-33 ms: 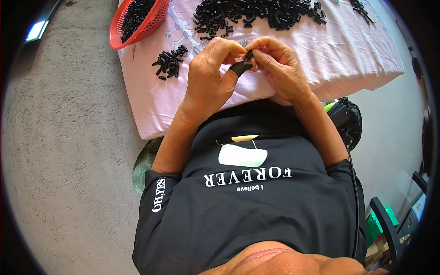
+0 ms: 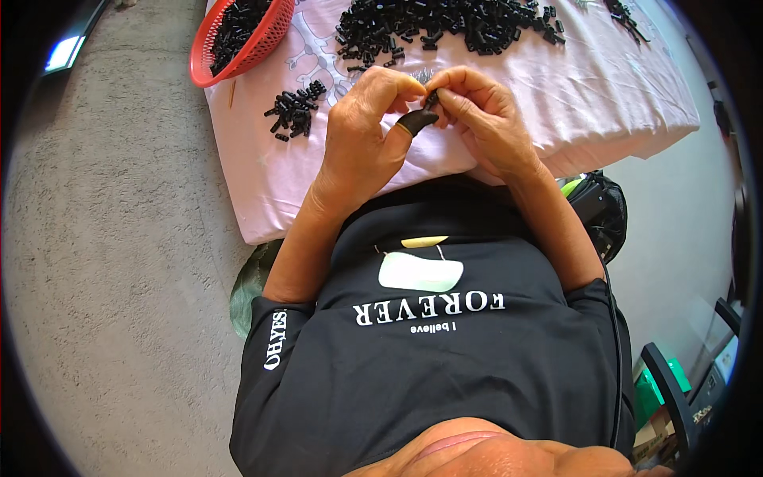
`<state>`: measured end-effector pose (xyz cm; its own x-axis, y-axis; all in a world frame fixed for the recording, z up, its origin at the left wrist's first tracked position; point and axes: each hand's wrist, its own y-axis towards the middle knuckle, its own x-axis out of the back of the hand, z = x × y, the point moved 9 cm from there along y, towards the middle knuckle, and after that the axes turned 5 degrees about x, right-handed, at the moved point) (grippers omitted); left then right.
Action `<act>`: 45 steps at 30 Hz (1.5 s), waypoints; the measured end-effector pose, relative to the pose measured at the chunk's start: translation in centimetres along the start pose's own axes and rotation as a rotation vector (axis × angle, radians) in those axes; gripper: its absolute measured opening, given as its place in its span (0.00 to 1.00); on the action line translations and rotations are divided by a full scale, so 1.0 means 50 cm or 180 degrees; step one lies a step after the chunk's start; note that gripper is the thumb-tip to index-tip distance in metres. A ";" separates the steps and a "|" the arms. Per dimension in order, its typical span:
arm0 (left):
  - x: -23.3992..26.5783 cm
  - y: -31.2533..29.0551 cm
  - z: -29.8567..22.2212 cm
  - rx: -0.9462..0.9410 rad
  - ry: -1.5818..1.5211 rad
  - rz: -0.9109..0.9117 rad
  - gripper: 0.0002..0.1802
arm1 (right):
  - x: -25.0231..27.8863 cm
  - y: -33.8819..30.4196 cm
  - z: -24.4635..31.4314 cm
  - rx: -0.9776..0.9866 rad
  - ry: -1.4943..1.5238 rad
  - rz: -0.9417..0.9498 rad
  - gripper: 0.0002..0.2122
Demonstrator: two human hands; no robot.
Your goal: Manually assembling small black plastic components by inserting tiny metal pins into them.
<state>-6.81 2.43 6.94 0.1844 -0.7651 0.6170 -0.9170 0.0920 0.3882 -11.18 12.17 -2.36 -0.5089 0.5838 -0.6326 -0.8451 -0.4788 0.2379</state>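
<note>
Over the near edge of the table, my left hand (image 2: 367, 131) and my right hand (image 2: 489, 123) meet fingertip to fingertip. Between them is a small black cylindrical part (image 2: 431, 98), partly hidden by the fingers. My right thumb and forefinger pinch it. The left fingers are closed in against it too, and a black finger cot (image 2: 418, 121) covers the left thumb. To the left of my hands lies a small pile of short black parts (image 2: 294, 110). A much larger heap of similar black pieces (image 2: 453, 24) spreads beyond my hands.
A red plastic basket (image 2: 253, 52) of black pieces stands at the table's far left corner. The table wears a pink patterned cloth (image 2: 612, 103). A few thin black pieces (image 2: 628, 20) lie at far right. A black bag (image 2: 602, 211) hangs below the table edge at right.
</note>
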 end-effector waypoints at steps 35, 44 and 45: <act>-0.020 -0.003 -0.011 -0.0361 0.0107 -0.0015 0.19 | 0.032 -0.007 -0.018 -0.0197 0.0454 -0.0155 0.09; 0.122 -0.016 0.212 0.0015 0.2137 -0.0464 0.14 | 0.022 0.006 -0.012 -0.0135 0.0239 0.0022 0.13; 0.121 -0.018 0.234 0.0152 0.2204 -0.0312 0.14 | 0.023 0.005 -0.013 -0.0130 0.0237 0.0016 0.13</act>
<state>-9.01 -9.73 2.33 0.4354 -0.1850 0.8810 -0.8962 0.0033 0.4436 -11.87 12.27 -3.51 -0.4982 0.5317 -0.6848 -0.8343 -0.5089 0.2119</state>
